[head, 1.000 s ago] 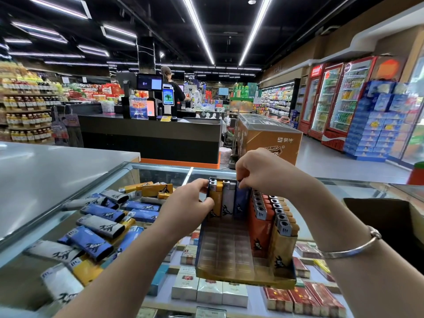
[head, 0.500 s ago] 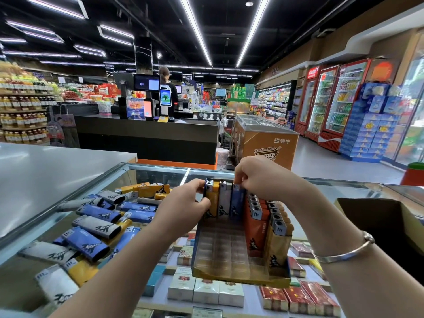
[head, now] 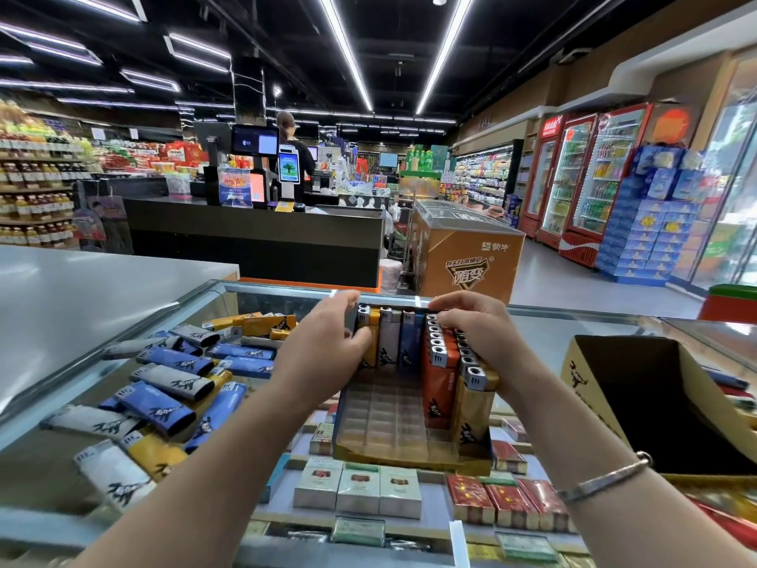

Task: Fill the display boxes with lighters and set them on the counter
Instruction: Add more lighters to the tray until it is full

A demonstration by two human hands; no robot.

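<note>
**Half-filled lighter box on a shop's glass counter**

A gold cardboard display box (head: pixel 413 440) stands on the glass counter (head: pixel 573 321), its clear plastic grid of slots mostly bare at the front. Upright lighters fill part of it: a short back row (head: pixel 389 338) of yellow, grey and blue ones, and down the right side two columns — orange lighters (head: pixel 440 375) next to gold ones (head: pixel 475 403) against the right wall.

The left hand (head: pixel 323 350) lies against the left end of the back row, fingers curled about the yellow lighter there, thumb on its face. The right hand (head: pixel 479 325) rests over the tops of the right-side columns, fingers bent down onto the metal caps; whether it pinches one lighter or only presses on them cannot be told. A silver bangle (head: pixel 606 477) circles the right wrist.

To the left of the box, loose lighters (head: pixel 164 387) in blue, grey and yellow lie flat in a heap on the glass. To the right stands a larger open carton (head: pixel 590 387), its inside dark. Under the glass, cigarette packs (head: pixel 356 485) sit in rows.

Beyond the counter — a black checkout desk (head: pixel 262 239) with screens, a person standing behind it, an orange chest freezer (head: pixel 467 256) and red drinks coolers (head: pixel 590 178) along the right wall.
</note>
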